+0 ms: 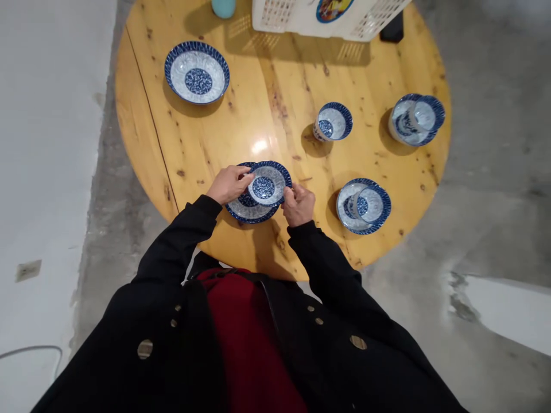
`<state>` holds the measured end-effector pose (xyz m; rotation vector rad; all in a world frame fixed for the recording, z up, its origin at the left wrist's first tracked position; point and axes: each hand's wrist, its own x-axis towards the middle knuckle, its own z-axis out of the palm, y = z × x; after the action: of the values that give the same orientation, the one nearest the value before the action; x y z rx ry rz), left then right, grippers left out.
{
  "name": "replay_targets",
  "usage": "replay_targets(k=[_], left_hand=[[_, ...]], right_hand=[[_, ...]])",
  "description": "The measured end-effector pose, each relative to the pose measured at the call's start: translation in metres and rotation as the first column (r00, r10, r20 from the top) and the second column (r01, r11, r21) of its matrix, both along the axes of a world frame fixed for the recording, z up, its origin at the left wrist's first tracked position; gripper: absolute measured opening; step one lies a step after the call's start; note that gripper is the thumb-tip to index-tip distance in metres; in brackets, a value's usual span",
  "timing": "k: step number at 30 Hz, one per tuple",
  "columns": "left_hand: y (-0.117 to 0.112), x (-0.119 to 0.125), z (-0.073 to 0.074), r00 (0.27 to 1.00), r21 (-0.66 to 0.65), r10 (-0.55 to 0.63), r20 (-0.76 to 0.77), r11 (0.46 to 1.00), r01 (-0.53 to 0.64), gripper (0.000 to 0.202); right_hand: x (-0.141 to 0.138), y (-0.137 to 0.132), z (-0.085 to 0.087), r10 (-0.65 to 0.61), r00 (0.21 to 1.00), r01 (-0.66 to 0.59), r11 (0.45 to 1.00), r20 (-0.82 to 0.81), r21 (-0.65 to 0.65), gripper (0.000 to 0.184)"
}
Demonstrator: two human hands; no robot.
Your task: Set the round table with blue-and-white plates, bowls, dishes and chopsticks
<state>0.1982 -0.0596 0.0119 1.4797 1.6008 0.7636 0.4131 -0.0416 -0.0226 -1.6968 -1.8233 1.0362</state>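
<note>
A small blue-and-white plate (275, 182) is gripped by its rim between my two hands. Beneath it lies a larger blue-and-white plate (248, 213), partly covered by the small one. My left hand (231, 183) pinches the small plate's left edge, above the large plate. On the opposite side, my right hand (298, 204) has thumb and fingers closed on its right edge. Whether the small plate touches the large one, I cannot tell. Right of my right hand stands a bowl (344, 209) with a smaller patterned cup or bowl (373, 205) tilted inside it.
A deep plate (197, 74) lies at the back left of the round wooden table (267, 252). One bowl (333, 121) stands alone; another bowl (398, 123) holds a smaller piece (425, 116). A white basket (297, 17), turquoise object (223, 7) and black object (392, 28) are at the back.
</note>
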Motion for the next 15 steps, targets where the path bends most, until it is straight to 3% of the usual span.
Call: replay_targets(k=[8,15], left_hand=[[0.007,-0.016,-0.014,0.945,-0.068,-0.145,-0.293,0.989,0.131,0.025],[0.013,-0.018,-0.021,0.936,-0.082,-0.166,-0.311,0.986,0.147,0.021]], right_hand=[[-0.018,-0.018,-0.016,-0.121,0.990,0.126,0.990,0.069,-0.059,0.022],[-0.023,-0.026,-0.010,-0.142,0.987,0.149,0.984,0.077,-0.094,0.019]])
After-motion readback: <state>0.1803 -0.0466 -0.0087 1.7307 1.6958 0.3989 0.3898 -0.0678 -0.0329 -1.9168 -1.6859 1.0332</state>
